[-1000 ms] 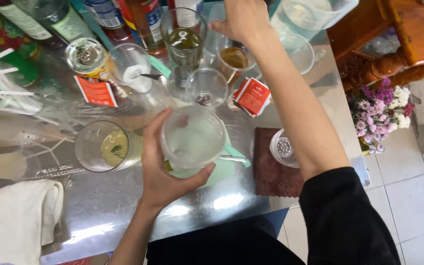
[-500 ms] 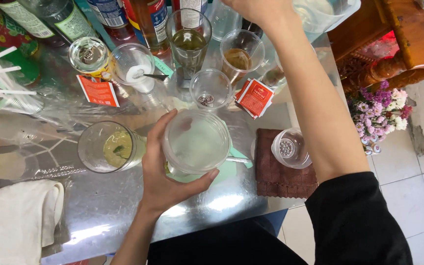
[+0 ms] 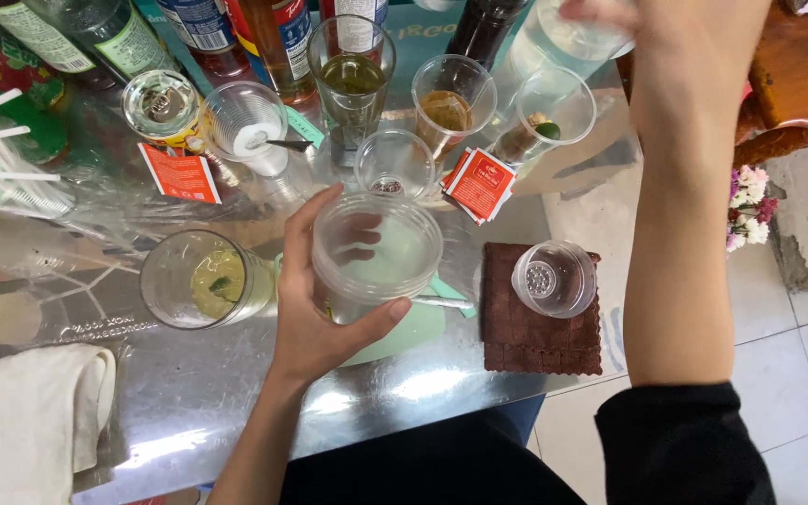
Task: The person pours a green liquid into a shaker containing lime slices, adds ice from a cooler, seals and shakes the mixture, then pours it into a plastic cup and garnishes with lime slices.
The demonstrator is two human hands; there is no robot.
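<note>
Two hands are working over the glass bench [image 3: 189, 411]. At the near left a white cloth [image 3: 30, 421] is lying, then a glass with pale green drink [image 3: 203, 281]. The left hand [image 3: 315, 309] is wrapping its grip closed around a clear plastic cup [image 3: 376, 252] at the middle. Right of it a small cup [image 3: 554, 278] is sitting on a brown mat [image 3: 535, 337]. The right hand [image 3: 694, 37] is reaching far right onto a clear container [image 3: 563, 42]; its grip I cannot tell.
</note>
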